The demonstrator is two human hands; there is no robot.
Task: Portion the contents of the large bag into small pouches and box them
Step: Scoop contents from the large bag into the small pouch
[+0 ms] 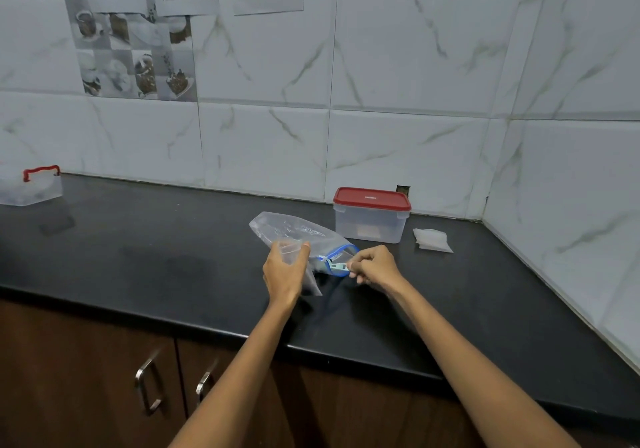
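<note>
A large clear zip bag (294,229) with a blue slider track lies tilted on the black counter (173,260), its mouth toward me. My left hand (284,271) grips the bag's near side. My right hand (372,266) pinches the light-blue slider tab (337,267) at the bag's mouth. Behind the bag stands a clear plastic box (370,222) shut with a red lid (372,198). A small stack of clear pouches (432,240) lies flat to the right of the box.
A clear container with a red handle (33,184) stands at the far left by the tiled wall. The counter meets a side wall on the right. Brown cabinet doors with metal handles (149,385) lie below the counter edge.
</note>
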